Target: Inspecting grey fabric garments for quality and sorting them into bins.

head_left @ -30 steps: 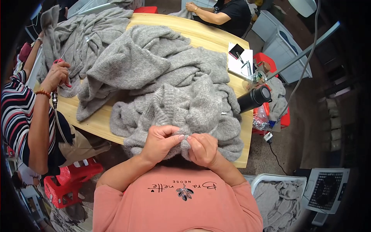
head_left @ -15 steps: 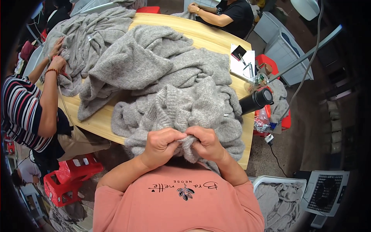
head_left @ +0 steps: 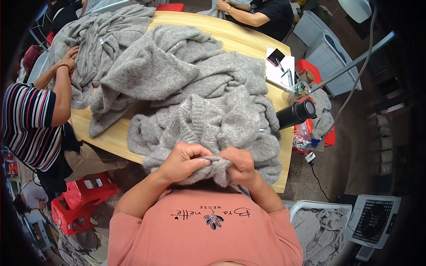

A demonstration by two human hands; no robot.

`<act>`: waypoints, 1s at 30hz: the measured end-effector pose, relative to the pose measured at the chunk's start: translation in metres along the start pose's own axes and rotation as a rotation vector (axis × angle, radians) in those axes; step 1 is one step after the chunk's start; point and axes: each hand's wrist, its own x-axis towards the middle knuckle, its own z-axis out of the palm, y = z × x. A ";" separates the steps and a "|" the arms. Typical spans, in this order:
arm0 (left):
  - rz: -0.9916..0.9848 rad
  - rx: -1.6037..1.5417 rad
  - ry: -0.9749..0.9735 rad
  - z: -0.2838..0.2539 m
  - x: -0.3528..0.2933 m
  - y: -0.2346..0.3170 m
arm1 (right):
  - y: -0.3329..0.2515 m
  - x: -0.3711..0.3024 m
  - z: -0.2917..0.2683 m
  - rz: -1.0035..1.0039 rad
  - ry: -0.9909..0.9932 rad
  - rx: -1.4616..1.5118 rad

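A grey knit sweater (head_left: 208, 111) lies bunched at the table's near edge, its ribbed part facing up. My left hand (head_left: 185, 162) pinches a fold of it between thumb and fingers. Close beside, my right hand (head_left: 240, 165) is curled around the same knit edge, its fingertips turned under and hidden. Between the two hands a short stretch of fabric is raised and gathered in front of my chest. More grey knitwear (head_left: 151, 66) is heaped beyond it, toward the far left.
A black thermos (head_left: 295, 114) leans at the table's right edge, near a white sheet with pens (head_left: 280, 68). At left a co-worker in a striped shirt (head_left: 33, 119) handles knitwear; another person (head_left: 270, 17) sits across. Red stools (head_left: 82, 204) and a white bin (head_left: 321, 206) stand below.
My hands have shifted their hold on the fabric: the left thumb now lies flatter on the fold, and the right fingers have curled in more. The co-worker's hands at left have moved slightly.
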 end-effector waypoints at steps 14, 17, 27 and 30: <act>0.097 0.199 0.181 0.007 0.000 0.002 | -0.002 0.002 0.006 0.304 0.015 0.220; 0.001 0.181 0.122 0.001 -0.004 0.002 | -0.003 -0.002 0.007 0.614 -0.006 0.538; -0.057 -0.043 0.123 0.005 -0.005 -0.003 | -0.006 0.001 0.016 0.346 0.007 0.279; -0.046 -0.013 0.126 0.007 -0.004 -0.006 | -0.012 0.003 0.022 0.282 0.056 0.130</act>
